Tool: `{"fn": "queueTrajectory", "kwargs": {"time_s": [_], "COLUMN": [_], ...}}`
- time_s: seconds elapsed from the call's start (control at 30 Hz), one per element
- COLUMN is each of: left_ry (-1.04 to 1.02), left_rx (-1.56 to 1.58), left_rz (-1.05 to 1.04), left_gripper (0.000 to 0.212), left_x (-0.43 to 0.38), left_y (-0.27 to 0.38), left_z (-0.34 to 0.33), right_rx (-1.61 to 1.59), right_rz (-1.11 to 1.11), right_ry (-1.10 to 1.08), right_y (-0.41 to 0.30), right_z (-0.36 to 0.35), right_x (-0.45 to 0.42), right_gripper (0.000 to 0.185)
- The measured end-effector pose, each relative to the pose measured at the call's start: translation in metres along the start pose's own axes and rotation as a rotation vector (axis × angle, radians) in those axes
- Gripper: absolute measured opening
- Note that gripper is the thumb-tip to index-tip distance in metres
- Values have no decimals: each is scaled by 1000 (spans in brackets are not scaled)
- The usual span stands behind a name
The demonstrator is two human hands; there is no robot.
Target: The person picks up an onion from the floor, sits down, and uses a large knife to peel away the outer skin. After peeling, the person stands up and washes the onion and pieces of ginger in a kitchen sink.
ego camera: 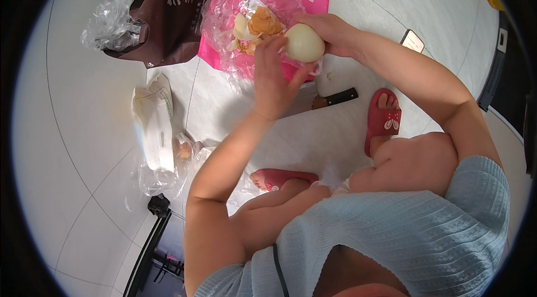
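A peeled, pale onion (305, 42) is in my right hand (331, 37), whose fingers curl round its far and right sides. My left hand (275, 72) is at the onion's left side, fingers apart; whether its fingertips press on the onion I cannot tell. Beneath and beyond the hands, a clear plastic bag (226, 16) lies open with brown onion skins (264, 22) and pale peelings (240, 26) in it. The bag rests on a pink bag (316, 5). A knife (340, 97) with a black handle lies on the floor, its blade partly hidden by my left hand.
A dark brown printed bag (180, 16) with crumpled clear plastic (113, 16) stands at the upper left. Below it lie a white bag (157, 137) and more clear plastic (155, 181). A phone (413, 41) lies on the tiled floor at the right. My feet wear red slippers (377, 125).
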State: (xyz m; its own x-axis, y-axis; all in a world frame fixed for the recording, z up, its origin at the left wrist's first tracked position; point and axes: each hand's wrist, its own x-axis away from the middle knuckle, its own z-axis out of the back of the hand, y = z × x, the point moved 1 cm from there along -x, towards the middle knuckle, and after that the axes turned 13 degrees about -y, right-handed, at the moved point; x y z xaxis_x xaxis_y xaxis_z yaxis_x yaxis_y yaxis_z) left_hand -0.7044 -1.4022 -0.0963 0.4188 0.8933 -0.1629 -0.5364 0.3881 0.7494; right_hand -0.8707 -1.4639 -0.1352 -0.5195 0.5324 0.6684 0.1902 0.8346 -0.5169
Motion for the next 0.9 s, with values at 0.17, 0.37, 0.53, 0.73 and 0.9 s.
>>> {"fn": "queueTrajectory", "kwargs": {"time_s": [0.17, 0.37, 0.53, 0.73, 0.9], "left_ry": [-145, -546, -691, -281, -226], "left_rx": [-41, -474, -518, -212, -474], "left_rz": [-86, -196, -71, -145, -71], "left_gripper": [28, 10, 7, 20, 16], "left_x": [29, 44, 35, 11, -13], "left_y": [-10, -12, -8, 2, -65], "left_z": [-38, -133, -139, -21, 27], "right_rx": [-148, -248, -235, -254, -295], "right_rz": [124, 196, 180, 263, 294], "right_ry": [66, 36, -7, -245, -313], "right_y": [-25, -39, -37, -33, -35], "right_z": [10, 23, 26, 27, 0], "right_x": [7, 13, 18, 19, 15], "right_gripper": [39, 43, 45, 45, 40]}}
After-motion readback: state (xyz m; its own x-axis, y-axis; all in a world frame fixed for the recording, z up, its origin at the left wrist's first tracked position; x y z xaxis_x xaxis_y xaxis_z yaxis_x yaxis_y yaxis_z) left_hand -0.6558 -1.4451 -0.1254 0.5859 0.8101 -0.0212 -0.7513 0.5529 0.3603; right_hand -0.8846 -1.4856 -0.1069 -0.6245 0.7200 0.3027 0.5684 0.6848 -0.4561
